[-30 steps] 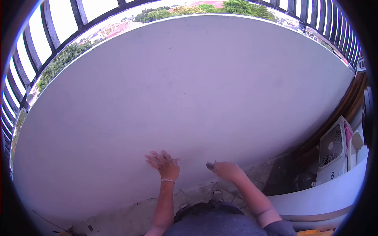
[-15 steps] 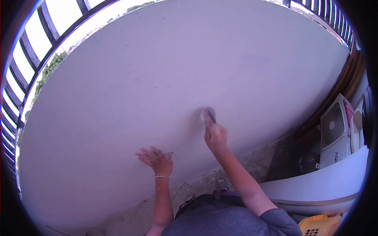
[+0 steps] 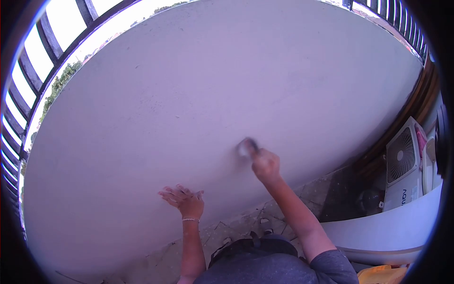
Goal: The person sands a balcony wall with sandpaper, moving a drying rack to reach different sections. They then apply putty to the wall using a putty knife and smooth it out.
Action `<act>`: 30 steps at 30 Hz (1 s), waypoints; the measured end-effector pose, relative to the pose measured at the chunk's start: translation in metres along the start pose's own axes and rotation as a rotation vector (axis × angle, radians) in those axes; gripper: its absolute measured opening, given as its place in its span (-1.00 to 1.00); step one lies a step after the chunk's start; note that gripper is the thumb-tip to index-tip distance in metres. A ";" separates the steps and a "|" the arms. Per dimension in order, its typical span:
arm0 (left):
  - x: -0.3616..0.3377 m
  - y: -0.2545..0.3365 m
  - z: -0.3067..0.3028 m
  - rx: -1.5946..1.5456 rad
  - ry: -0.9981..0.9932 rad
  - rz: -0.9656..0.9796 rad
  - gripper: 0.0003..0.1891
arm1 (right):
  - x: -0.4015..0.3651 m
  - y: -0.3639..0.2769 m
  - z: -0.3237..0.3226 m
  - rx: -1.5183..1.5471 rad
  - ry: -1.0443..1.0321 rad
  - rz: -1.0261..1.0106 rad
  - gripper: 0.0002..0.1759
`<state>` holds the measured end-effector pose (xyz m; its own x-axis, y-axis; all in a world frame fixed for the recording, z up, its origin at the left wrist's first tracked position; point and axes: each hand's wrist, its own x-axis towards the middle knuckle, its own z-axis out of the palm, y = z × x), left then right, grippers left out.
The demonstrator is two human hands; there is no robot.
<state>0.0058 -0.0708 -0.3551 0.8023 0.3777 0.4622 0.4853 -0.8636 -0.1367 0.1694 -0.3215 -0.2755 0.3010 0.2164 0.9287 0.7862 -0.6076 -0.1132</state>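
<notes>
A large pale grey wall [image 3: 198,85] fills most of the view. My right hand [image 3: 266,165] is closed around a small dark-edged hand tool [image 3: 248,146], pressed to the lower middle of the wall. Motion blurs the tool, so I cannot tell its exact kind; a whitish patch shows on it under my fingers. To the left, my left hand [image 3: 185,199] rests with its fingers spread against the wall's lower part. Pale dust or plaster marks its fingers, and a bracelet [image 3: 190,219] circles the wrist.
Dark metal railings [image 3: 30,71] run along the wall's top edge, with trees beyond. At right stand an air-conditioner outdoor unit [image 3: 402,158] and a curved white panel [image 3: 378,236]. A yellow plastic crate [image 3: 382,274] sits at lower right. Tiled floor [image 3: 279,208] lies below the wall.
My right hand and the tool have moved slightly down, the hand turning a little to the right. My left hand stays spread on the wall, while the view has shifted a little.
</notes>
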 end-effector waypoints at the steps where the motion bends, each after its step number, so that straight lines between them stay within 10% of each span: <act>1: 0.000 0.002 -0.002 0.018 -0.034 -0.028 0.23 | 0.003 0.000 0.000 0.002 0.029 0.076 -0.36; 3: -0.001 0.000 0.004 -0.009 0.013 0.003 0.24 | 0.007 -0.005 -0.002 0.014 0.076 0.225 -0.37; 7: -0.002 -0.001 0.003 0.069 0.034 0.022 0.24 | -0.008 -0.002 0.010 0.021 -0.001 -0.136 -0.38; 10: 0.011 0.004 -0.029 -0.283 -0.418 -0.187 0.13 | 0.010 0.002 0.004 0.043 0.145 0.206 -0.37; 13: 0.000 0.001 0.001 -0.170 -0.025 -0.025 0.19 | 0.008 -0.009 0.005 0.077 0.032 -0.063 -0.36; 30: 0.003 0.002 0.002 -0.184 -0.036 -0.034 0.28 | 0.020 0.014 -0.011 0.015 -0.055 -0.058 -0.41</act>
<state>0.0100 -0.0703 -0.3555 0.7998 0.4167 0.4321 0.4435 -0.8953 0.0424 0.1807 -0.3342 -0.2542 0.2838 0.2923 0.9133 0.8108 -0.5817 -0.0658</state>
